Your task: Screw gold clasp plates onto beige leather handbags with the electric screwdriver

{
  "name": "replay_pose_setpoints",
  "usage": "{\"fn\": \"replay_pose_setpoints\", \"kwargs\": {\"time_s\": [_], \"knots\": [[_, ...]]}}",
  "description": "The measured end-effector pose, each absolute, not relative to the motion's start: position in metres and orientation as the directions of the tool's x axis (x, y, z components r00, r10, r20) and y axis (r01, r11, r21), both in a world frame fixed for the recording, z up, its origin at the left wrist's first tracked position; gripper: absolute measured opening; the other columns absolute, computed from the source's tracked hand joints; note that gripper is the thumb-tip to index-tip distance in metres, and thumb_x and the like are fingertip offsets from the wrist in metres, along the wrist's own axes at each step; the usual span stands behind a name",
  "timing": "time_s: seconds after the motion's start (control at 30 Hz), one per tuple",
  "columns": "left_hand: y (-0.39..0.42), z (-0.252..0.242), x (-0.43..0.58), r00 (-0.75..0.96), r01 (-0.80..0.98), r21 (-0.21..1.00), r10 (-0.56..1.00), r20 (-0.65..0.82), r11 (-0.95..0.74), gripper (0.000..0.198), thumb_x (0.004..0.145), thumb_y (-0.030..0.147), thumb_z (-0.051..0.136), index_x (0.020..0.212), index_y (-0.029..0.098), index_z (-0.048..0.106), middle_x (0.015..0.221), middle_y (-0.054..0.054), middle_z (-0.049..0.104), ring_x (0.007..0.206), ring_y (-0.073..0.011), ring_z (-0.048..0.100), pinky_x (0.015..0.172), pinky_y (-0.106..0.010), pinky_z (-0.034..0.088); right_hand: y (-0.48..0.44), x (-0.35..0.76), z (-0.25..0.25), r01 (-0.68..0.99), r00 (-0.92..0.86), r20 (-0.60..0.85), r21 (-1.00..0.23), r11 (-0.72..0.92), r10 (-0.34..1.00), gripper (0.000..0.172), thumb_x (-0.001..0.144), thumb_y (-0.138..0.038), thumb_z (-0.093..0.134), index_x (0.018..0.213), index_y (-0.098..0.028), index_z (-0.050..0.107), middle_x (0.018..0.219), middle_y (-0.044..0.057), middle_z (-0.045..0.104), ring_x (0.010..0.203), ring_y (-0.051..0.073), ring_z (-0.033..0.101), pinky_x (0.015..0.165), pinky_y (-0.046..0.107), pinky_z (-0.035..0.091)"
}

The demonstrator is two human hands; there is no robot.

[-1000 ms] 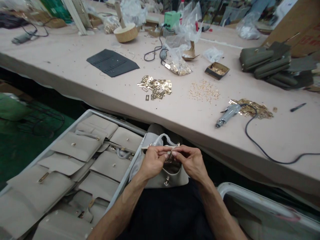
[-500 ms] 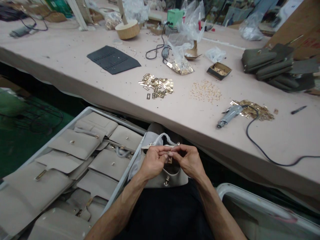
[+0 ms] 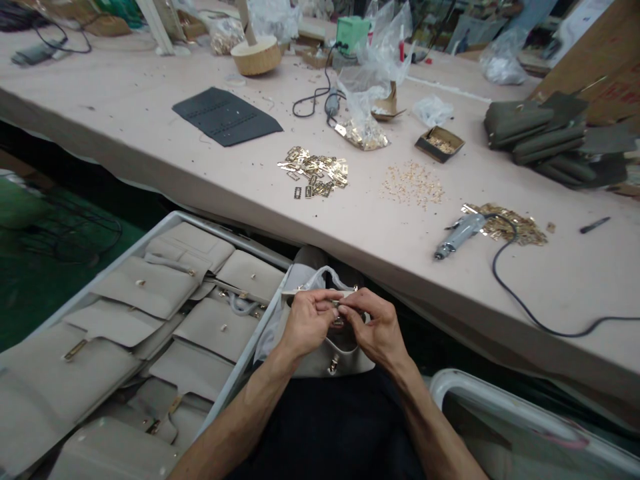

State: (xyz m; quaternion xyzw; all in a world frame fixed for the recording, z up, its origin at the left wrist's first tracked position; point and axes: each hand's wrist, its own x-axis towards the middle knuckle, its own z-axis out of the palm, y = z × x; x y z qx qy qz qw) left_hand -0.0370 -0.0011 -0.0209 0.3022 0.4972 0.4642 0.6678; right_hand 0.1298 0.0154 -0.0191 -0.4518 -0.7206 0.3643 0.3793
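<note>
A grey-beige handbag [image 3: 355,361] sits on my lap, its mouth facing up and a metal turn lock [image 3: 333,365] on its near side. Over the opening, my left hand [image 3: 307,325] and my right hand [image 3: 375,325] meet fingertip to fingertip. Both are closed in a pinch on a small metal clasp plate [image 3: 339,321] at the edge of the bag's flap. The fingers cover most of that plate, so how it sits on the flap is hidden.
Left of me, a white bin [image 3: 175,217] holds several similar bags; another bin [image 3: 450,377] stands at right. On the table lie an electric screwdriver [image 3: 460,235] with its cable, gold frames [image 3: 320,172], tiny screws [image 3: 413,185], gold plates [image 3: 515,223] and dark bag pieces [image 3: 545,137].
My hands stay at the bag's mouth with small finger shifts. The metal plate has tilted and shows less of its face. The view has shifted slightly.
</note>
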Motion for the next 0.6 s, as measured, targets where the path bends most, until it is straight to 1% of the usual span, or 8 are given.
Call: {"fn": "replay_pose_setpoints", "kwargs": {"time_s": [0.03,0.1,0.17,0.27,0.33,0.43,0.5,0.6], "knots": [[0.000,-0.021,-0.036,0.050,-0.351,0.851,0.916,-0.399,0.390,0.038,0.068,0.021,0.083,0.103,0.009,0.077,0.071,-0.006,0.078,0.064,-0.0209,0.075,0.066,-0.032,0.064,0.014,0.131,-0.018,0.384,-0.362,0.280,-0.824,0.416,0.889,0.014,0.092,-0.023,0.071,0.105,-0.024,0.077,0.095,0.008,0.070,0.085,0.021,0.067,0.076,0.035,0.056],[0.003,-0.021,-0.035,0.036,-0.414,0.815,0.902,-0.430,0.405,0.037,0.065,0.022,0.085,0.099,0.009,0.079,0.071,-0.007,0.078,0.063,-0.0204,0.075,0.064,-0.031,0.063,0.010,0.134,-0.018,0.394,-0.461,0.363,-0.734,0.553,0.810,0.038,0.090,-0.020,0.073,0.127,-0.028,0.070,0.108,0.010,0.068,0.095,0.024,0.066,0.081,0.040,0.057],[0.005,-0.019,-0.033,0.053,-0.464,0.776,0.888,-0.458,0.428,0.035,0.064,0.024,0.086,0.094,0.008,0.079,0.071,-0.008,0.078,0.060,-0.0188,0.073,0.060,-0.029,0.060,0.008,0.136,-0.020,0.408,-0.499,0.423,-0.655,0.636,0.756,0.052,0.090,-0.016,0.072,0.139,-0.031,0.063,0.116,0.011,0.066,0.102,0.026,0.065,0.083,0.042,0.058],[0.007,-0.017,-0.031,0.049,-0.469,0.770,0.883,-0.467,0.433,0.030,0.062,0.021,0.084,0.089,0.008,0.080,0.068,-0.007,0.076,0.054,-0.0144,0.066,0.051,-0.023,0.052,0.008,0.137,-0.025,0.426,-0.496,0.483,-0.589,0.687,0.722,0.051,0.094,-0.013,0.066,0.140,-0.033,0.061,0.117,0.011,0.066,0.104,0.026,0.065,0.084,0.043,0.058],[0.009,-0.016,-0.030,0.036,-0.438,0.797,0.893,-0.448,0.417,0.028,0.063,0.017,0.080,0.089,0.008,0.082,0.066,-0.006,0.075,0.055,-0.0126,0.064,0.050,-0.020,0.048,0.009,0.138,-0.026,0.441,-0.500,0.483,-0.573,0.691,0.719,0.047,0.095,-0.014,0.066,0.139,-0.032,0.062,0.115,0.012,0.067,0.103,0.026,0.065,0.084,0.044,0.058],[0.010,-0.014,-0.030,0.051,-0.418,0.808,0.899,-0.436,0.415,0.029,0.063,0.015,0.075,0.090,0.008,0.083,0.068,-0.006,0.075,0.058,-0.0122,0.064,0.054,-0.019,0.048,0.011,0.137,-0.025,0.447,-0.521,0.488,-0.543,0.711,0.700,0.044,0.096,-0.014,0.064,0.137,-0.029,0.062,0.112,0.012,0.068,0.100,0.026,0.064,0.082,0.043,0.057],[0.011,-0.013,-0.031,0.074,-0.431,0.792,0.892,-0.447,0.432,0.026,0.064,0.015,0.075,0.087,0.008,0.083,0.067,-0.006,0.075,0.057,-0.0110,0.064,0.055,-0.018,0.048,0.012,0.136,-0.023,0.439,-0.518,0.512,-0.528,0.727,0.685,0.039,0.097,-0.013,0.062,0.134,-0.026,0.064,0.108,0.013,0.068,0.095,0.025,0.064,0.079,0.042,0.056],[0.008,-0.009,-0.035,0.143,-0.442,0.776,0.890,-0.434,0.450,0.022,0.070,0.021,0.074,0.086,0.009,0.083,0.067,-0.007,0.076,0.057,-0.0132,0.068,0.059,-0.021,0.054,0.014,0.134,-0.018,0.444,-0.481,0.506,-0.564,0.696,0.716,0.028,0.099,-0.014,0.058,0.123,-0.023,0.069,0.098,0.011,0.069,0.086,0.023,0.063,0.074,0.038,0.054]]}}
